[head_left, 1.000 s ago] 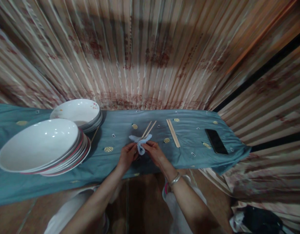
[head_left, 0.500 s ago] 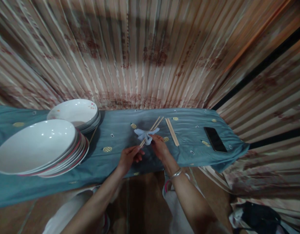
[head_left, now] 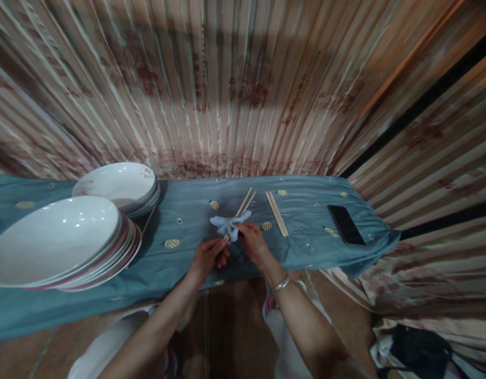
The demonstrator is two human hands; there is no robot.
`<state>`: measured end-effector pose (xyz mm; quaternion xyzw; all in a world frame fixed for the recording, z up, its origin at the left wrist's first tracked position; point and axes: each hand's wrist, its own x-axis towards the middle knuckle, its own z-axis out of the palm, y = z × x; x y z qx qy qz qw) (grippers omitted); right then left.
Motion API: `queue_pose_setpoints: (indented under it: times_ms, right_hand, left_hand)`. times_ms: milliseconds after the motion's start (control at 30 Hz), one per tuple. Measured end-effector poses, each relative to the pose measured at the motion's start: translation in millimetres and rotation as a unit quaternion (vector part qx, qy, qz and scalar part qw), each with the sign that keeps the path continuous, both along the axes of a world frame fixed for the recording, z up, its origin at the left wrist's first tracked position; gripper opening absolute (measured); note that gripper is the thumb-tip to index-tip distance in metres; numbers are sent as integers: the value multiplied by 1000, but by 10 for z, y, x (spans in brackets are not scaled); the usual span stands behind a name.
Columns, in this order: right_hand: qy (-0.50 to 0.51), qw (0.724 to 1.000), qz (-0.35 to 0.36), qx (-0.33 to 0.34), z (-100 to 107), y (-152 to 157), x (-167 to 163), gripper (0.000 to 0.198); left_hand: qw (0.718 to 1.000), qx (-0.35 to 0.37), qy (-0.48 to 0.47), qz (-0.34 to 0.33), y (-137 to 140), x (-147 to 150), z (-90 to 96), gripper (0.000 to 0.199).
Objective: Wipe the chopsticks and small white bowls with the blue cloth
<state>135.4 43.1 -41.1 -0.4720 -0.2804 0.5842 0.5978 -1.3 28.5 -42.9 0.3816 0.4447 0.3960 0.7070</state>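
My left hand [head_left: 210, 257] is closed around the near ends of a pair of wooden chopsticks [head_left: 246, 202], which point away from me and spread slightly apart at the far tips. A light blue cloth [head_left: 228, 224] is wrapped around their near part. My right hand [head_left: 251, 241] pinches this cloth from the right side, and a silver bracelet sits on that wrist. Several more chopsticks [head_left: 276, 213] lie side by side on the blue tablecloth [head_left: 195, 221], just right of my hands.
To the left stand a near stack of large white plates or bowls [head_left: 53, 237] and a farther stack with a floral pattern [head_left: 117, 181]. A black phone [head_left: 345, 225] lies at the right. Pleated curtains [head_left: 235, 95] hang behind the table. A dark bag-like item [head_left: 420, 350] is at lower right.
The cloth and my right hand have shifted a little toward me and left along the chopsticks, nearer my left hand. My left hand has stayed almost in place.
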Motion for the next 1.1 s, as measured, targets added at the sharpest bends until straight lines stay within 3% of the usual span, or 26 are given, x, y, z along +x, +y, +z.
queue_pose_setpoints:
  times_ms: [367,533,733,1100]
  right_hand:
    - [34,992,-122,23,36,191,473,11]
    - [58,988,-141,37,33,206,587,9]
    - [39,991,-114,54,23,194,479,18]
    - [16,1000,18,-14,50,-45,-113,12]
  left_hand:
    - [999,-12,16,-40,-104,-38,-28,44]
    - [999,-16,31,-37,-123,-61,-39,43]
    - [999,-17,38,-32,-91,-91,-41,45]
    - [999,24,30,-15,22,-75,-10,46]
